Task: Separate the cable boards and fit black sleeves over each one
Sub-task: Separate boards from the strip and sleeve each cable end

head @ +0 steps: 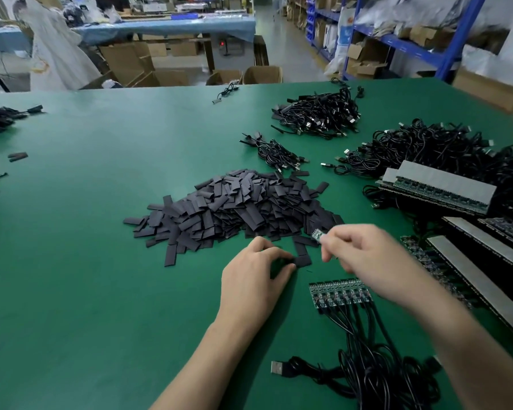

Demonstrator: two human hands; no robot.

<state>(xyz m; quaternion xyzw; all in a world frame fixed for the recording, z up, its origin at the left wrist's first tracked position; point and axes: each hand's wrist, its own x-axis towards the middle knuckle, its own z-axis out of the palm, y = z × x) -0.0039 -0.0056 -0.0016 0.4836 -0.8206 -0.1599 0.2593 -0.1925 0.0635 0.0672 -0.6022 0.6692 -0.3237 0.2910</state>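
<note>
A person's right hand is pinching a single cable board between thumb and fingertips, holding it just over the near fringe of the sleeve pile heaped mid-worktop. The left hand, fingers curled, is pinching one end of a black sleeve that is lying flat on the green worktop, just beside the board.

Toward the near edge, a strip of joined boards is lying partly under the right forearm, its black cables trailing to a USB plug and running out of view at the bottom.

Stacked board panels are lining the right edge, cut off by the frame. Cable bundles are sitting toward the far right corner.

Beyond the far edge, open cardboard boxes are standing on the floor, and their contents cannot be seen. More boxes are filling the blue shelving, which is blurred. The right hand is also motion-blurred, so its finger positions are hard to make out exactly.
</note>
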